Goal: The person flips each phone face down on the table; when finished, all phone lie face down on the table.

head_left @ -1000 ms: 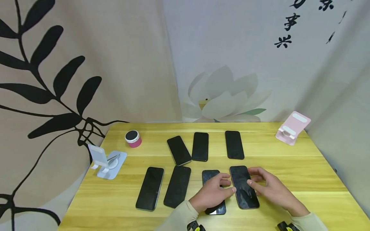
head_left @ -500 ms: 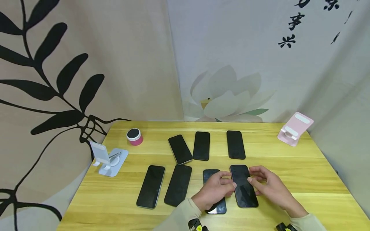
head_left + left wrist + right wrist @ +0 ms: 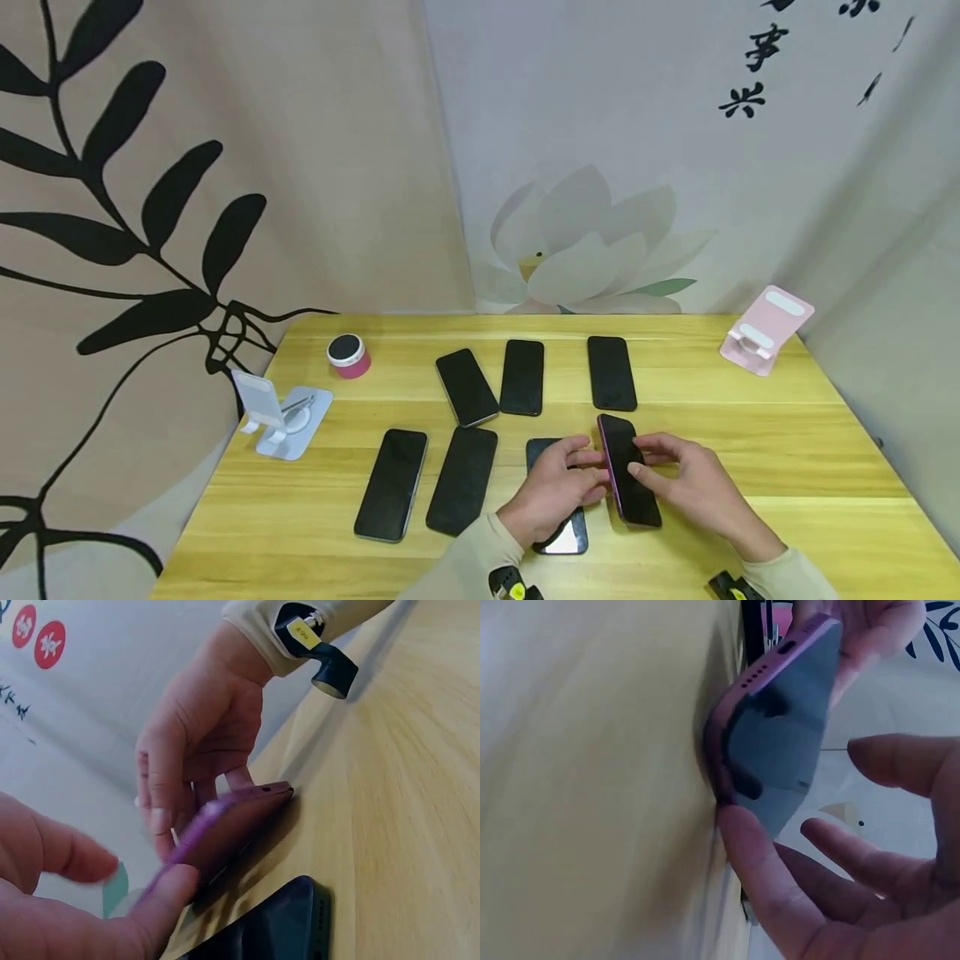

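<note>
A smartphone with a purple frame is tilted above the wooden table, its left long edge raised and its dark screen facing right. My left hand holds that raised edge; in the left wrist view the thumb lies on the purple frame while the forefinger stands apart. From the other side my right hand holds the phone's right edge; its thumb touches the lower corner in the right wrist view. Beneath the left hand lies another phone, partly covered.
Several dark phones lie face up: two at the front left, a phone and a phone, and others farther back, such as a phone. A pale blue stand, a pink jar and a pink stand flank them.
The purple-framed phone, earlier lying nearly flat, has tilted up along its left edge and moved slightly away from me. Both hands have followed it; the other phones have not moved.
</note>
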Demonstrator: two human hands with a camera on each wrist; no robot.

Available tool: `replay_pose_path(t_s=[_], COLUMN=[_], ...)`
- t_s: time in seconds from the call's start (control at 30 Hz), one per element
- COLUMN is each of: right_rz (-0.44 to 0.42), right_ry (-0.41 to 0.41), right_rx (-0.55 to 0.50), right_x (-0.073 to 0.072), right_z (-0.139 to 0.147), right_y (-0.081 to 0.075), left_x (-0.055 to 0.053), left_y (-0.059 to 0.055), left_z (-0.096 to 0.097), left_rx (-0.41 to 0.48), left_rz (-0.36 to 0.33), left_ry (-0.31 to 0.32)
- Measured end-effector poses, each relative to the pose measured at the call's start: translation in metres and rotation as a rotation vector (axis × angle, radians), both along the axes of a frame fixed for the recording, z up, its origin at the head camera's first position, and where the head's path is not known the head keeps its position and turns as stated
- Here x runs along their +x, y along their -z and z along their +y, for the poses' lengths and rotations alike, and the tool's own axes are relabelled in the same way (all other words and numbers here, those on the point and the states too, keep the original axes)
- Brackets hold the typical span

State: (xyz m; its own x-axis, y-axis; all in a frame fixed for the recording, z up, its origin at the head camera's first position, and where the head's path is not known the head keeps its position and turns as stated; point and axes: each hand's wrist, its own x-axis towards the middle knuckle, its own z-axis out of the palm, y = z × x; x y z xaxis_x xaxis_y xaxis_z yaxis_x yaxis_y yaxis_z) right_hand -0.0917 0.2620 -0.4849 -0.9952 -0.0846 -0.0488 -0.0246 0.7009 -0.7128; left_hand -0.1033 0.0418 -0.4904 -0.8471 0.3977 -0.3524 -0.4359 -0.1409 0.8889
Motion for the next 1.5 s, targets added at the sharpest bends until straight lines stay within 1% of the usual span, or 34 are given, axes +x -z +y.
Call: replay_pose_path(t_s=[0.07,0.13,0.23,0.33,0.4,0.53,0.63,0.77,0.87,0.97,1.03,1.1,1.2,1.3,1.4,1.5], right_rz=[-0.004,-0.028,-0.060,-0.076,-0.071,-0.081,-0.109,-0.133,-0.118,-0.077,-0.051,-0.032,-0.022,-0.015,-0.008,-0.011], right_ry=[-0.016,-0.020,-0.026,-0.033,-0.053,-0.064,-0.058,-0.051,-0.050,-0.036,-0.025,-0.013,-0.010,-0.003,0.010,0.027], right_rx=[0.012,0.002,-0.016,-0.043,-0.059,-0.070,-0.081,-0.080,-0.049,-0.021,-0.019,-0.030,-0.055,-0.071,-0.068,-0.066], right_x=[0.001,0.001,0.002,0.001,0.000,-0.001,-0.001,-0.002,-0.001,0.001,0.003,0.006,0.008,0.007,0.006,0.004], right_z=[-0.002,-0.004,-0.005,-0.006,-0.007,-0.006,-0.005,-0.005,-0.005,-0.005,-0.005,-0.006,-0.008,-0.008,-0.006,-0.002], right_y=[-0.001,-0.002,-0.004,-0.006,-0.007,-0.011,-0.015,-0.019,-0.023,-0.030,-0.036,-0.041,-0.044,-0.044,-0.041,-0.036], left_x=[-0.001,-0.001,-0.001,-0.001,0.000,0.000,0.000,0.001,0.002,0.001,0.001,0.000,0.001,0.000,-0.001,-0.002], left_y=[0.001,0.003,0.005,0.007,0.007,0.007,0.005,0.004,0.004,0.004,0.004,0.004,0.005,0.006,0.006,0.006], left_z=[0.002,0.004,0.006,0.008,0.009,0.013,0.015,0.016,0.015,0.014,0.012,0.011,0.009,0.008,0.008,0.006], left_rx=[0.019,0.048,0.097,0.124,0.108,0.055,0.019,-0.005,0.005,0.022,0.035,0.051,0.083,0.103,0.082,0.041], left_rz=[-0.005,-0.012,-0.015,-0.033,-0.036,-0.038,-0.021,-0.002,-0.001,-0.016,-0.038,-0.056,-0.071,-0.064,-0.054,-0.046], left_ry=[0.017,0.034,0.074,0.103,0.122,0.136,0.151,0.170,0.155,0.097,0.061,0.045,0.058,0.065,0.064,0.066])
